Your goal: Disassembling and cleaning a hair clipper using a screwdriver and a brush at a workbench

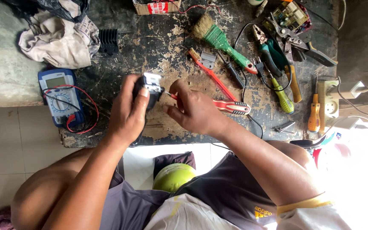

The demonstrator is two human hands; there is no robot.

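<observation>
My left hand (pixel 127 111) grips a small black device with a white-grey metal end (pixel 150 87) above a worn dark work board (pixel 167 47). My right hand (pixel 194 110) holds a thin tool with a red handle (pixel 172 96), its tip against the device. The rest of the tool is hidden in my fingers. A red-handled wire brush (pixel 218 87) lies on the board just behind my right hand.
A blue multimeter (pixel 59 97) with red and black leads sits at the left. A green-handled paintbrush (pixel 220 41), pliers (pixel 269 49), screwdrivers (pixel 283 96) and a circuit board (pixel 289 15) lie at the right. A crumpled cloth (pixel 58 36) lies at the back left, a power strip (pixel 331 102) at the right edge.
</observation>
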